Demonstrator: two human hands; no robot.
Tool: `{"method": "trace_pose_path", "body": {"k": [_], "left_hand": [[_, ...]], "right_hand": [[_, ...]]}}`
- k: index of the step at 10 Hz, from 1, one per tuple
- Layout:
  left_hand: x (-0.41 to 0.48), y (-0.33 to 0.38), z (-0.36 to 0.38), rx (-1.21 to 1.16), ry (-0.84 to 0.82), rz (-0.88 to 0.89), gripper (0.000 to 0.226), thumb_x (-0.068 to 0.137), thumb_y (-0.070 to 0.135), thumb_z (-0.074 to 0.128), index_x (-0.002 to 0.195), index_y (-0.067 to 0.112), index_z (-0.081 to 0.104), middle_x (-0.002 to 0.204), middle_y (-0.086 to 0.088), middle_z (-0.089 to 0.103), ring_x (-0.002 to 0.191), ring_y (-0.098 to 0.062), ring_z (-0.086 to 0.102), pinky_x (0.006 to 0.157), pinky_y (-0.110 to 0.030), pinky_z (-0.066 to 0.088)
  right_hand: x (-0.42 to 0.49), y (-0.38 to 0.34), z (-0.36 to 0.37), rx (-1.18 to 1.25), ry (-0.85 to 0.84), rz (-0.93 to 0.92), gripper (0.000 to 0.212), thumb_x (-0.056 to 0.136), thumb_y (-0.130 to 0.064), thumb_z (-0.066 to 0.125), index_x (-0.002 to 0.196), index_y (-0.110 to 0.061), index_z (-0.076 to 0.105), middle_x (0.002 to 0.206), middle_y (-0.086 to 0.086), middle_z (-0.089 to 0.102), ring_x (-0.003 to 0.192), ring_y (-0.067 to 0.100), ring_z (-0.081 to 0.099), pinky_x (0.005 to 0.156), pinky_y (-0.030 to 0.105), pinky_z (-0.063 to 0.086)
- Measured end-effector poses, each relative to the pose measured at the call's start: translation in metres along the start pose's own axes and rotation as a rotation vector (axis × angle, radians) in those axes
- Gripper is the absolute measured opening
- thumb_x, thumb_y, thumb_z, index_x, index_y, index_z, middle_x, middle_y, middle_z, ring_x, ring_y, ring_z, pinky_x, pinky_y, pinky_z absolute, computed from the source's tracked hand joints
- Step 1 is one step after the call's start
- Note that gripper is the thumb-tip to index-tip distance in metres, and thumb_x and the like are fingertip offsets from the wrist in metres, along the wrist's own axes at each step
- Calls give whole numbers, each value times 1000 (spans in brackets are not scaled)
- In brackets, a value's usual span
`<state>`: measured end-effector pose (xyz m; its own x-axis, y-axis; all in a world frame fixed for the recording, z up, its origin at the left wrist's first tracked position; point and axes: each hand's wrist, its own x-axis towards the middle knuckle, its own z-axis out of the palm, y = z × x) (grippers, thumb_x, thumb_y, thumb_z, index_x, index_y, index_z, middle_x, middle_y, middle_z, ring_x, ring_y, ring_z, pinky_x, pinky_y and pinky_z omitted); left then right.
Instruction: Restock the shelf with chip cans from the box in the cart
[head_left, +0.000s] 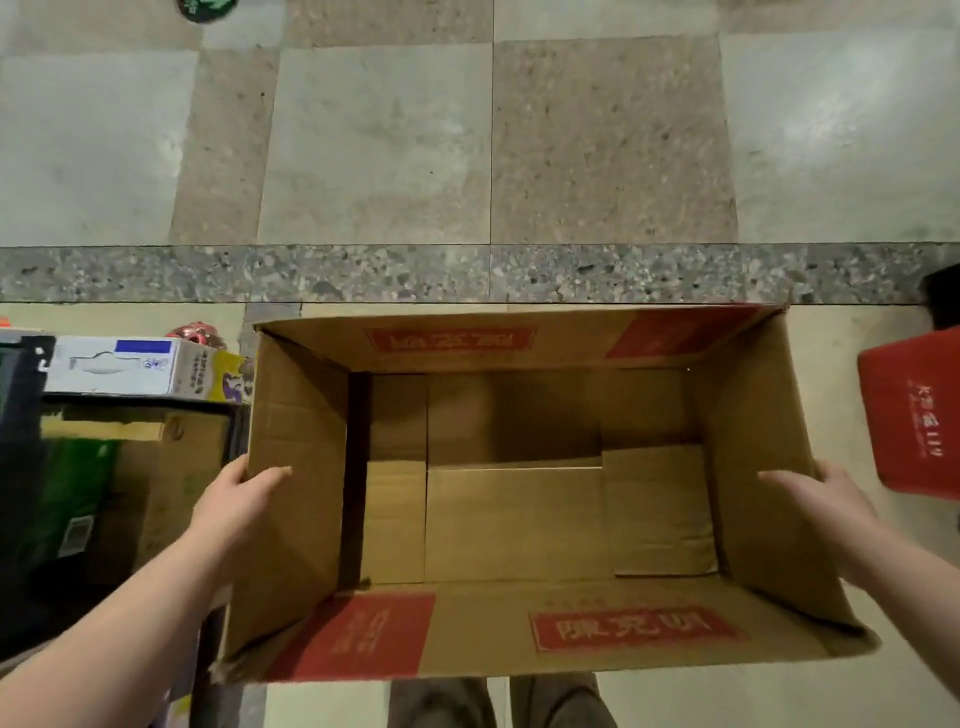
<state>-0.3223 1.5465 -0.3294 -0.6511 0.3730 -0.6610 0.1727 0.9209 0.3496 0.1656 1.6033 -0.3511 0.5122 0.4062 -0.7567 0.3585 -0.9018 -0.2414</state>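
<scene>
1. While the camera looks straight down, trouser legs (498, 701) show at the bottom edge, just behind the near flap of the box (519, 519).
2. Open at the top, the cardboard box is held up in front of the person over the tiled floor (374, 145); no cart can be made out under it.
3. Inside the box only bare cardboard bottom flaps show, with a dark gap along its left inner side; no chip cans are visible in it.
4. Red printed panels with white characters mark the near flap and the far flap of the box.
5. The left hand (236, 501) grips the left wall of the box, thumb hooked over the rim onto the inside face, fingers hidden outside.
6. The right hand (815, 499) clasps the right wall of the box the same way, thumb lying on the inner face and the rest behind the cardboard.
7. Left of the box, touching or just beside it, sits another brown carton (156, 467) with green packaging (78, 499) next to it.
8. Beyond that, still left of the box, lies a white carton (130, 366) with a blue patch.
9. Right of the box, a red container (914, 415) with white lettering stands near the wall that the right hand holds.
10. Beyond the box, a dark speckled stone strip (467, 273) crosses the floor, with pale and brownish tiles farther on.
</scene>
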Motion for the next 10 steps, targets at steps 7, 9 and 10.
{"method": "trace_pose_path", "body": {"k": [7, 9, 10], "left_hand": [[225, -68, 172, 71, -114, -76, 41, 93, 30, 57, 131, 16, 49, 118, -6, 57, 98, -27, 55, 80, -39, 46], [226, -66, 189, 72, -90, -71, 56, 91, 30, 61, 140, 12, 39, 132, -14, 52, 114, -35, 54, 94, -47, 46], [189, -86, 185, 193, -23, -9, 62, 90, 23, 62, 144, 10, 33, 136, -17, 48, 118, -38, 51, 96, -48, 44]], "right_hand": [[211, 48, 164, 73, -18, 75, 64, 87, -27, 63, 144, -16, 35, 147, 11, 40, 135, 35, 36, 110, 53, 32], [212, 55, 180, 48, -18, 48, 68, 90, -28, 61, 148, -16, 27, 150, 11, 35, 137, 37, 34, 110, 53, 32], [180, 74, 177, -101, 45, 34, 72, 91, -24, 62, 150, -13, 23, 150, 15, 35, 134, 39, 36, 107, 49, 33]]}}
